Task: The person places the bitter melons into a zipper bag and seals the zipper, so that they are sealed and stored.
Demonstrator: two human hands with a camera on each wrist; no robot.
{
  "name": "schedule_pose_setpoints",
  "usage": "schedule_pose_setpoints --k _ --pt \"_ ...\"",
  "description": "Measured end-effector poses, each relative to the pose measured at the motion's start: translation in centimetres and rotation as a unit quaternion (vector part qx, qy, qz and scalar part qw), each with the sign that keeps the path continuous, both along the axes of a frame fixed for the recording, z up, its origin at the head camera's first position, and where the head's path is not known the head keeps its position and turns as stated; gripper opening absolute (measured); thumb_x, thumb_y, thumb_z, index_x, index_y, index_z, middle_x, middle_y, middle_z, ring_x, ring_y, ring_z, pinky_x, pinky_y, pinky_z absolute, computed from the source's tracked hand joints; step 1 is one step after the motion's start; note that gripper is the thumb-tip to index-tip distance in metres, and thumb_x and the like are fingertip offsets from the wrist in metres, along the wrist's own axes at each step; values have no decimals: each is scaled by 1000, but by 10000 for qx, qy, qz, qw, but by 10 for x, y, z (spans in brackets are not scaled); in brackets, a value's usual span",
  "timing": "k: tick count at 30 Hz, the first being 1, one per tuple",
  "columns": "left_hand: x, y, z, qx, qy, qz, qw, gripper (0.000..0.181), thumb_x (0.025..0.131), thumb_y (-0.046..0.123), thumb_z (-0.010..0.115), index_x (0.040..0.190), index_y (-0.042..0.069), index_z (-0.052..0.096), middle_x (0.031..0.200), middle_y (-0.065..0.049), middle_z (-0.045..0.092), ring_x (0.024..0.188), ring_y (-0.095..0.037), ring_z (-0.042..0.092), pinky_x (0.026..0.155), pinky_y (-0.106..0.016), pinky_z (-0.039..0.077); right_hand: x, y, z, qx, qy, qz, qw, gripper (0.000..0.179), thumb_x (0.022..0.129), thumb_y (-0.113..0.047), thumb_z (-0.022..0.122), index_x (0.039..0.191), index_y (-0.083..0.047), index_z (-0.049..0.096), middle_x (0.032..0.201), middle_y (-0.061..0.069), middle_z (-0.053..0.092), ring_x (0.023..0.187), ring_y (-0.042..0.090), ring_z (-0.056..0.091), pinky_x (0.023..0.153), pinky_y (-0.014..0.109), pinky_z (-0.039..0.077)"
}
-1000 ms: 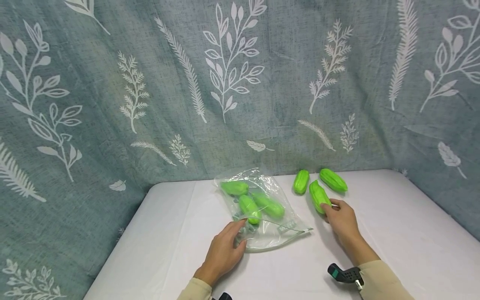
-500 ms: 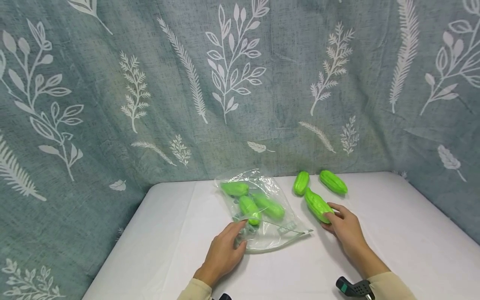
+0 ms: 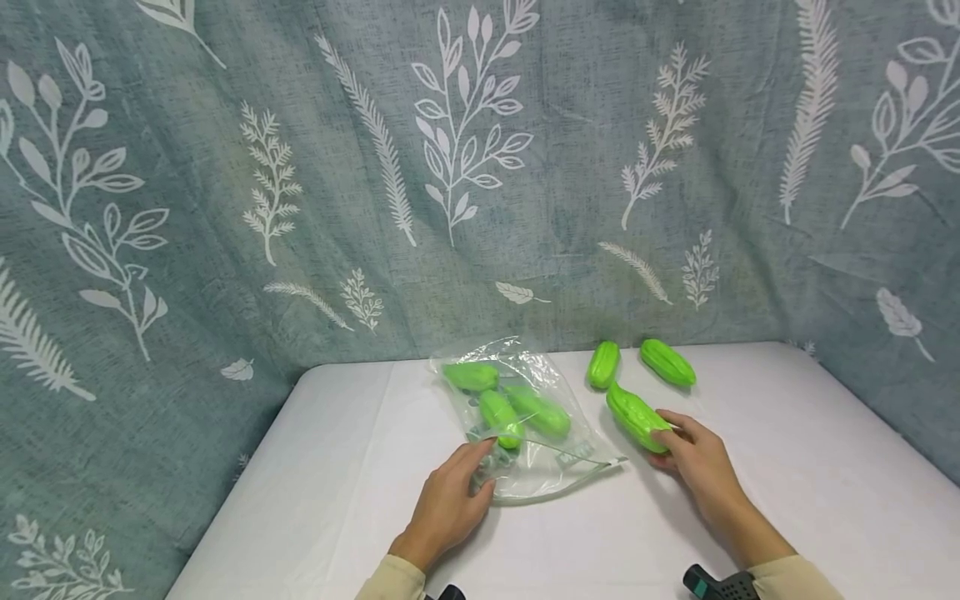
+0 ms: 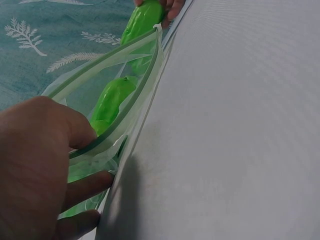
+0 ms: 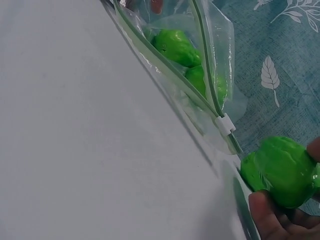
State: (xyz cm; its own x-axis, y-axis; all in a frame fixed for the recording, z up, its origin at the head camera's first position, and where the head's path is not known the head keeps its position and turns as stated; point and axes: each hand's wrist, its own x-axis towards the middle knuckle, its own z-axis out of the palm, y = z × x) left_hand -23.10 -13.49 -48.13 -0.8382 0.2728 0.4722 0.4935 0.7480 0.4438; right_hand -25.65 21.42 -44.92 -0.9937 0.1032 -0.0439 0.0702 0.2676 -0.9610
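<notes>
My right hand [image 3: 701,458] grips the near end of a bright green, ridged bitter melon [image 3: 636,417], its narrow tip pointing away to the left; in the right wrist view thumb and fingers lie around the melon [image 5: 285,170]. A clear zip bag [image 3: 551,482] lies flat to its left, mouth toward me. Inside are three similar bitter melons [image 3: 538,408]. My left hand [image 3: 450,500] holds the left side of the bag's mouth. The left wrist view shows the green-edged mouth [image 4: 150,75] standing apart, with left-hand fingers [image 4: 90,190] on its near side.
Two more bitter melons [image 3: 603,365] lie behind the held one, at the table's back edge. The bag's white slider [image 5: 226,124] sits at the right corner of its mouth. A patterned blue-green curtain [image 3: 480,275] hangs behind the white table [image 3: 322,467].
My right hand has drawn the gripped bitter melon a little toward me, and its far tip has swung left toward the bag. The left hand and the bag stay in place.
</notes>
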Motion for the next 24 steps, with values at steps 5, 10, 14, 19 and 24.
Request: schedule_pose_setpoints --k 5,10,14,19,24 --pt "0 -1 -1 24 -13 3 10000 56 89 20 71 143 19 55 133 3 62 121 -17 61 99 -38 51 2 -6 0 -157 -37 55 9999 58 102 -20 54 151 4 34 142 30 44 101 20 64 84 28 58" --pt "0 -1 0 -8 -28 34 10000 56 89 20 71 143 19 55 133 3 61 121 -17 60 99 -37 51 6 -10 2 -392 45 87 9992 57 102 -18 54 151 3 35 141 30 43 102 24 66 84 30 58" --pt "1 0 1 -25 -71 52 10000 56 90 20 71 143 19 54 133 3 61 122 -17 60 100 -37 50 7 -11 3 -494 62 121 9987 56 102 -18 53 151 2 36 143 30 42 107 25 64 86 31 57" --pt "0 0 1 -21 -62 42 10000 56 90 20 71 143 19 55 133 3 62 121 -17 61 99 -38 51 6 -11 4 -638 144 221 9976 55 102 -17 51 151 2 35 146 29 39 114 26 58 89 31 56" --pt "0 0 1 -4 -41 36 10000 55 90 20 71 143 19 55 132 2 62 120 -18 61 98 -38 51 7 -11 4 -824 233 296 9959 54 103 -14 49 152 3 34 149 27 35 124 31 49 92 31 55"
